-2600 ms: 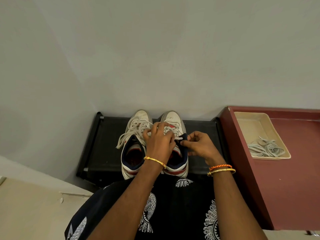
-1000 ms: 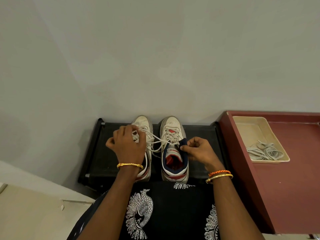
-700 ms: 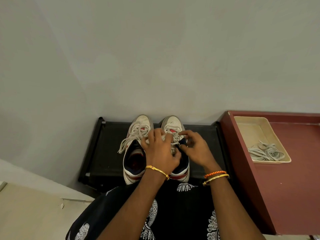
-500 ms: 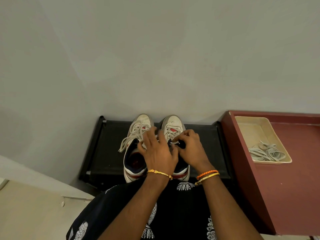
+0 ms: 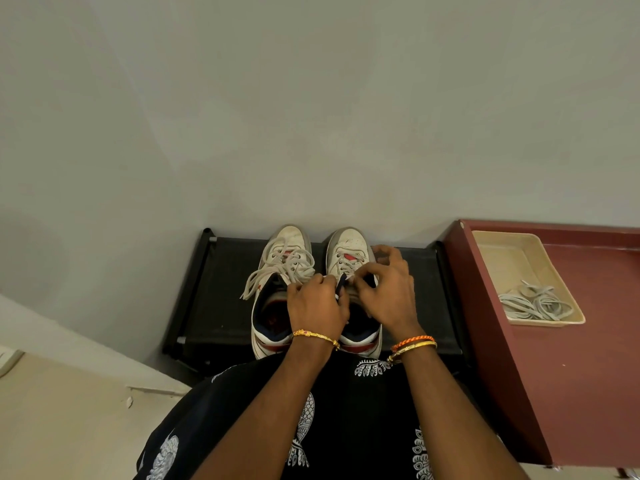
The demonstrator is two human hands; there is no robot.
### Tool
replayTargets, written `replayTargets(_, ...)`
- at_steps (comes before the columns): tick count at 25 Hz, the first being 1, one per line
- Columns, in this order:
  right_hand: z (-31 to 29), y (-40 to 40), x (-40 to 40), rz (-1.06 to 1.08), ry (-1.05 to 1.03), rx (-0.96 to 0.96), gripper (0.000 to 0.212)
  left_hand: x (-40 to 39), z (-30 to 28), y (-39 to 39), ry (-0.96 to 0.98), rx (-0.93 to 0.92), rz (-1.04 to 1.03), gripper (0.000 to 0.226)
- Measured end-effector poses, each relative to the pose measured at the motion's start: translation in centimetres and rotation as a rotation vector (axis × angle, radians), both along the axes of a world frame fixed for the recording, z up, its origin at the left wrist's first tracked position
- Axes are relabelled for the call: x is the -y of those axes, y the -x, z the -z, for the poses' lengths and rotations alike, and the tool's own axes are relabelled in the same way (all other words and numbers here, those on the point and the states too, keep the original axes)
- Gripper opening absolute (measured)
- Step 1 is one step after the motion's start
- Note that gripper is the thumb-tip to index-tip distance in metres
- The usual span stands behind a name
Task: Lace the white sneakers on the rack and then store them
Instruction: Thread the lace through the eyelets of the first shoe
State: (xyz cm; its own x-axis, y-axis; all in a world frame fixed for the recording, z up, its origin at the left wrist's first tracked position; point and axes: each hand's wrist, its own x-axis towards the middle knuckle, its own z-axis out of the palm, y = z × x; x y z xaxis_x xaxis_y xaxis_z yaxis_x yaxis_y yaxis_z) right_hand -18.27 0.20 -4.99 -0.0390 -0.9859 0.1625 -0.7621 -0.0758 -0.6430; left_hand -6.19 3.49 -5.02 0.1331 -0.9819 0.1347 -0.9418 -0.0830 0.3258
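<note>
Both sneakers stand side by side on the black rack (image 5: 221, 306), toes toward the wall. The left sneaker (image 5: 277, 271) appears fully laced, with loose lace ends trailing over its outer side. The right sneaker (image 5: 346, 251) shows lace through its lower eyelets; the upper rows are judged unfinished. The left hand (image 5: 317, 308) and right hand (image 5: 389, 292) meet at its tongue, each grip curled and apparently pinching lace. The pinched part is too small to confirm. Remaining: finish lacing, then storage. The hands hide the right sneaker's upper eyelets. Spare laces (image 5: 535, 303) lie in a tray (image 5: 498, 244) on the red bench (image 5: 588, 375), which is cut off at the frame edge.
</note>
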Motion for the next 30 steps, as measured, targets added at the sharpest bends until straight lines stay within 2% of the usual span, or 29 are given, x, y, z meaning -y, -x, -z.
replayTargets(3,-0.1,0.5,0.6,0.250,-0.017,0.252,0.011,-0.1,0.7,0.4,0.031,-0.053,-0.014,0.025)
replayTargets(6,0.2,0.0,1.3,0.546,-0.232,0.668,0.017,-0.1,1.0,0.6,0.059,-0.034,-0.037,0.015)
replayTargets(8,0.0,-0.7,1.3,0.621,-0.334,0.853,0.008,-0.2,1.1,0.6,0.083,-0.033,-0.039,0.015)
replayTargets(9,-0.3,-1.0,1.1,0.575,-0.310,0.831,0.012,-0.2,1.3,0.4,0.082,-0.053,-0.032,0.017)
replayTargets(10,-0.6,-1.0,0.8,0.459,-0.243,0.730,0.021,-0.1,1.4,0.3,0.086,-0.075,-0.022,0.020)
replayTargets(11,-0.9,-1.0,0.5,0.300,-0.153,0.576,0.026,0.0,1.4,0.2,0.091,-0.096,-0.012,0.021)
replayTargets(13,-1.5,-0.7,-0.2,0.015,-0.039,0.188,0.023,0.0,1.0,0.3,0.056,-0.168,0.003,0.023)
replayTargets(15,-1.4,-0.9,-0.7,-0.117,-0.103,-0.153,0.020,0.1,0.6,0.4,0.024,-0.253,-0.010,0.026)
replayTargets(16,-1.0,-1.0,-0.8,-0.141,-0.148,-0.228,0.020,0.1,0.6,0.5,0.012,-0.277,-0.021,0.027)
replayTargets(18,-0.6,-1.0,-0.8,-0.124,-0.141,-0.200,0.018,0.1,0.6,0.6,-0.008,-0.284,-0.037,0.029)
replayTargets(21,-0.7,-0.7,-1.0,-0.041,0.002,-0.060,0.008,0.0,0.6,0.8,-0.010,-0.273,-0.046,0.028)
replayTargets(23,-1.2,-0.2,-1.1,0.066,0.066,0.123,0.003,-0.1,0.4,0.9,-0.014,-0.275,-0.067,0.028)
replayTargets(25,-2.0,0.6,-1.0,0.249,0.073,0.421,0.012,-0.2,0.4,0.9,-0.016,-0.294,-0.087,0.029)
replayTargets(27,-2.4,2.0,-0.5,0.498,0.021,0.803,0.018,-0.2,0.3,1.0,-0.024,-0.298,-0.095,0.031)
replayTargets(29,-2.2,3.4,0.1,0.720,-0.134,1.134,0.011,-0.3,0.2,1.0,-0.036,-0.284,-0.094,0.032)
replayTargets(30,-2.0,3.5,0.1,0.759,-0.232,1.244,0.009,-0.4,0.1,1.0,-0.042,-0.273,-0.094,0.032)
